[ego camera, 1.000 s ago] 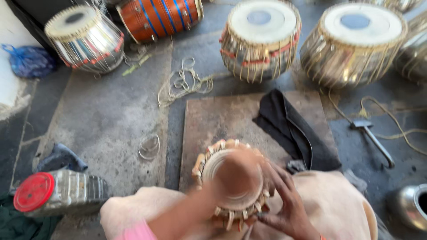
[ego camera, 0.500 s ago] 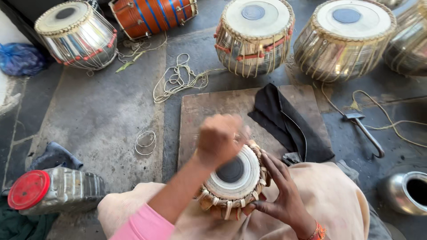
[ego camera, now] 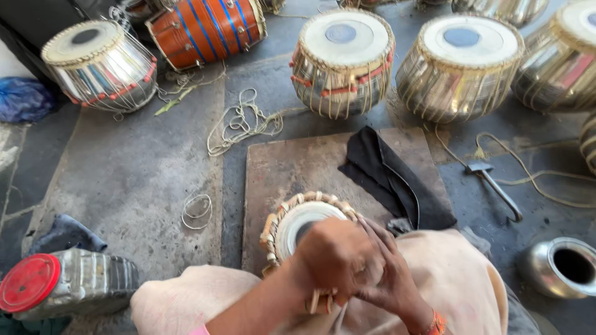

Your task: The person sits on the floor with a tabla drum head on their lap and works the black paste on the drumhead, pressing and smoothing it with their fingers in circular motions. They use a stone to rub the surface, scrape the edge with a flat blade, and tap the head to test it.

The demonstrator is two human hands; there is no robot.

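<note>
Leather-laced, the small drum point(ego camera: 298, 232) sits in the person's lap, tilted, its pale head half hidden. A moment ago the left hand point(ego camera: 335, 257) was lifted clear above it; now it is down on the head as a closed fist, while the right hand point(ego camera: 388, 276) grips the drum's side, fingers curled. A red-capped plastic jar point(ego camera: 59, 285) lies to the left. Farther off lie a black cloth point(ego camera: 391, 180) on a board, a hammer point(ego camera: 493, 186), then several larger drums point(ego camera: 341, 59).

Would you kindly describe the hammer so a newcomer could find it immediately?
Start at the brown board with the black cloth. Right of it, on grey floor, lies the hammer beside pale cord, the only slim metal tool among round drums.
</note>
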